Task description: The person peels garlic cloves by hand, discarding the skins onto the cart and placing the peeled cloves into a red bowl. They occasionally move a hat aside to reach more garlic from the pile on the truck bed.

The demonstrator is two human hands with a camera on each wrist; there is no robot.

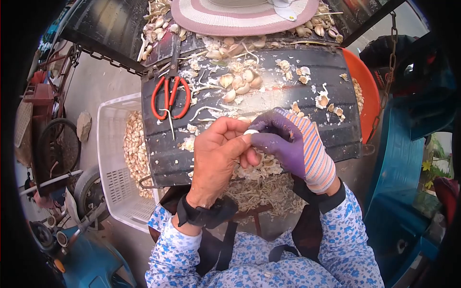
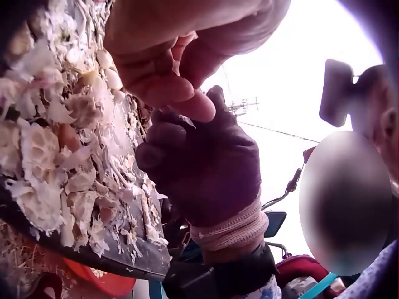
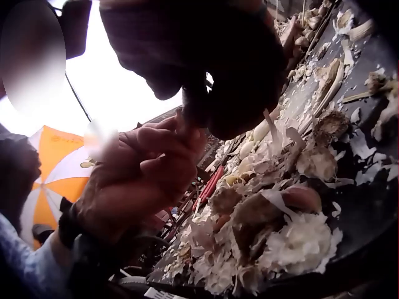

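My bare left hand [image 1: 216,151] and my right hand [image 1: 300,144], in a purple glove with a striped cuff, meet over the near part of a dark ribbed board [image 1: 163,165]. Between their fingertips they pinch a small white garlic clove [image 1: 250,131], mostly covered by the fingers. In the left wrist view the gloved hand [image 2: 206,162] faces the bare fingers. Beyond the hands lies a small pile of garlic cloves [image 1: 242,82]. Papery skins [image 3: 299,243] and dry stems are scattered around it.
Red-handled scissors [image 1: 167,93] lie on the board's left side. A white crate [image 1: 113,168] with many cloves stands at the left, an orange basin [image 1: 355,65] at the right. A wide-brimmed hat [image 1: 230,26] rests at the back. Chains [image 1: 393,48] hang at both sides.
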